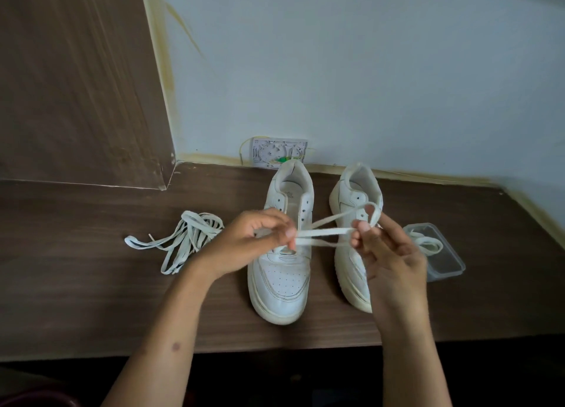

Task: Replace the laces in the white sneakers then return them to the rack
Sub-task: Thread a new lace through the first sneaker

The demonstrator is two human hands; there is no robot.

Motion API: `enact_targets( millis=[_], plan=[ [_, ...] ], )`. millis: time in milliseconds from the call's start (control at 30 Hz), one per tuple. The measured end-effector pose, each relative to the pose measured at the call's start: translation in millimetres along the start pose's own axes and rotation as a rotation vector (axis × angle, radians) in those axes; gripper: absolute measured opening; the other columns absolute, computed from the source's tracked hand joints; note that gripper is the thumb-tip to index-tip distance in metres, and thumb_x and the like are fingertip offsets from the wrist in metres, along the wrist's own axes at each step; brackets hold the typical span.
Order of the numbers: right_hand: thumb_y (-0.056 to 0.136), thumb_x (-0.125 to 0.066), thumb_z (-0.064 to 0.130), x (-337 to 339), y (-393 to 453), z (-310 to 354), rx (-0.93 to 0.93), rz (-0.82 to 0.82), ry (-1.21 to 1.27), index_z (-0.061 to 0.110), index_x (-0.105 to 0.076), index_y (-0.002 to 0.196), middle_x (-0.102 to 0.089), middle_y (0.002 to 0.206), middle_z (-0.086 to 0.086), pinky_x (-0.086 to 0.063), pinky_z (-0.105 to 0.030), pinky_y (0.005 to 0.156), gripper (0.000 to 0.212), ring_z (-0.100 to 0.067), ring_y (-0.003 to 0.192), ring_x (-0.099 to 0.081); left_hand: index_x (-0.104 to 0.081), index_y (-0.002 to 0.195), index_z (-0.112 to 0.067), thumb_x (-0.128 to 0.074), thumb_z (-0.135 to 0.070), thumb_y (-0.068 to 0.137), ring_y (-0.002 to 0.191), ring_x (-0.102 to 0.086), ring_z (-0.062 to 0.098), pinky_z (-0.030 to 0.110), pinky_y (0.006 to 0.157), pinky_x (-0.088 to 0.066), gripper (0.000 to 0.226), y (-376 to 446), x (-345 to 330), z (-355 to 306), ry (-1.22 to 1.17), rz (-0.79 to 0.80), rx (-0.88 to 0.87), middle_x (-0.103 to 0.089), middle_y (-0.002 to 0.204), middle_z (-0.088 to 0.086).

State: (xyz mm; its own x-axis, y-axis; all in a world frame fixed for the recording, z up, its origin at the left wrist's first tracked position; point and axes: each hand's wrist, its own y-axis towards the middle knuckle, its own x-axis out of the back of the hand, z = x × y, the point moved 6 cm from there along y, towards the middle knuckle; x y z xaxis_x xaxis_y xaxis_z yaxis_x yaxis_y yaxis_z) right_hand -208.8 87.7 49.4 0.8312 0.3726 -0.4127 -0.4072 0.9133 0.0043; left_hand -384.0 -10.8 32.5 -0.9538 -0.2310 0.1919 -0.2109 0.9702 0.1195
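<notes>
Above 2 white sneakers (282, 253), the left hand (253, 241) and right hand (386, 253) each pinch 1 lace (324, 232) taut.

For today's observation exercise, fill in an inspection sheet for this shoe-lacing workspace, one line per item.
Surface: dark wooden table.
Job's things: two white sneakers, side by side, eyelets mostly empty; lace stretched between both hands.
Clutter: loose laces heaped left; clear plastic box right, another lace inside.
Hands: left hand and right hand each pinch the lace.
Cables: thin yellow wire at the wall box.
Surroundings: pale wall, wooden panel left.
</notes>
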Motion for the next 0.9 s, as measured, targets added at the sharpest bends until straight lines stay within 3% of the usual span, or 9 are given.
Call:
enact_targets(
  millis=[167, 333, 400, 467, 567, 667, 733, 833, 900],
  plan=[
    [0.092, -0.061, 0.001, 33.2, 4.9, 1.0, 0.037, -0.248, 0.054, -0.001, -0.065, 0.115, -0.066, 0.088, -0.011, -0.054, -0.018, 0.079, 0.024, -0.01, 0.071, -0.064, -0.069, 0.071, -0.026, -0.059, -0.055, 0.089, 0.084, -0.061, -0.004, 0.018, 0.083, -0.045, 0.036, -7.7, 35.3, 20.2, 0.029, -0.187, 0.061, -0.07, 0.081, -0.008],
    [0.092, -0.062, -0.001, 48.9, 9.3, -1.4, 0.091, -0.415, 0.053, -0.004, -0.062, 0.118, -0.065, 0.081, -0.007, -0.055, -0.019, 0.079, 0.026, -0.009, 0.07, -0.066, -0.073, 0.081, -0.031, -0.06, -0.058, 0.081, 0.069, -0.052, 0.0, 0.021, 0.065, -0.04, 0.031, -10.1, 53.0, 28.1, -0.041, -0.339, 0.037, -0.063, 0.069, -0.013],
    [0.092, -0.063, 0.001, 53.0, 9.4, -1.8, 0.134, -0.476, -0.05, -0.003, -0.063, 0.117, -0.066, 0.084, -0.006, -0.058, -0.023, 0.081, 0.025, -0.009, 0.069, -0.066, -0.074, 0.085, -0.03, -0.063, -0.049, 0.09, 0.062, -0.046, -0.002, 0.016, 0.058, -0.035, 0.023, -12.8, 58.6, 28.5, -0.034, -0.391, 0.02, -0.058, 0.065, -0.015],
    [0.093, -0.065, 0.007, 49.1, 6.5, 6.3, 0.249, -0.511, -0.38, 0.008, -0.066, 0.114, -0.061, 0.102, -0.002, -0.057, -0.021, 0.083, 0.022, -0.006, 0.07, -0.067, -0.075, 0.083, -0.028, -0.061, -0.04, 0.09, 0.063, -0.049, -0.003, 0.014, 0.059, -0.036, 0.02, -13.6, 58.5, 26.9, 0.061, -0.412, -0.003, -0.06, 0.067, -0.015],
    [0.09, -0.068, 0.014, 15.6, 3.0, 11.2, 0.462, -0.276, -0.892, 0.026, -0.066, 0.11, -0.046, 0.119, 0.004, -0.048, -0.007, 0.067, 0.024, -0.001, 0.071, -0.063, -0.073, 0.086, -0.035, -0.062, -0.048, 0.088, 0.082, -0.06, -0.004, 0.01, 0.076, -0.038, 0.017, -7.0, 43.0, 18.0, 0.346, -0.351, -0.114, -0.069, 0.082, -0.023],
    [0.093, -0.064, 0.022, -22.9, 0.7, -19.5, 0.304, 0.204, -0.819, 0.03, -0.066, 0.114, -0.06, 0.112, 0.005, -0.05, -0.018, 0.062, 0.023, -0.011, 0.073, -0.067, -0.071, 0.09, -0.042, -0.057, -0.057, 0.087, 0.082, -0.057, 0.003, 0.024, 0.085, -0.037, 0.021, 1.9, 20.6, 11.0, 0.527, -0.286, -0.215, -0.065, 0.084, -0.034],
    [0.093, -0.064, 0.021, -38.7, -4.3, -34.6, 0.224, 0.378, -0.751, 0.026, -0.066, 0.118, -0.067, 0.1, 0.004, -0.053, -0.021, 0.065, 0.025, -0.012, 0.074, -0.068, -0.072, 0.091, -0.042, -0.055, -0.061, 0.086, 0.084, -0.055, 0.002, 0.033, 0.086, -0.038, 0.027, 4.8, 14.1, 8.4, 0.531, -0.29, -0.242, -0.065, 0.086, -0.034],
    [0.09, -0.069, 0.014, -38.7, -2.9, -37.2, 0.237, 0.366, -0.766, 0.023, -0.074, 0.108, -0.071, 0.09, 0.007, -0.054, -0.019, 0.073, 0.021, -0.009, 0.083, -0.069, -0.073, 0.092, -0.041, -0.055, -0.058, 0.087, 0.086, -0.054, 0.001, 0.033, 0.086, -0.038, 0.025, 5.7, 15.6, 8.1, 0.512, -0.29, -0.254, -0.064, 0.086, -0.036],
    [0.088, -0.07, 0.011, -30.6, 1.4, -33.5, 0.266, 0.314, -0.793, 0.024, -0.076, 0.098, -0.071, 0.089, 0.009, -0.052, -0.016, 0.072, 0.017, -0.007, 0.084, -0.068, -0.074, 0.096, -0.037, -0.058, -0.049, 0.089, 0.085, -0.055, -0.001, 0.023, 0.083, -0.036, 0.022, 5.3, 19.1, 7.4, 0.497, -0.285, -0.263, -0.062, 0.083, -0.038]
  ],
)
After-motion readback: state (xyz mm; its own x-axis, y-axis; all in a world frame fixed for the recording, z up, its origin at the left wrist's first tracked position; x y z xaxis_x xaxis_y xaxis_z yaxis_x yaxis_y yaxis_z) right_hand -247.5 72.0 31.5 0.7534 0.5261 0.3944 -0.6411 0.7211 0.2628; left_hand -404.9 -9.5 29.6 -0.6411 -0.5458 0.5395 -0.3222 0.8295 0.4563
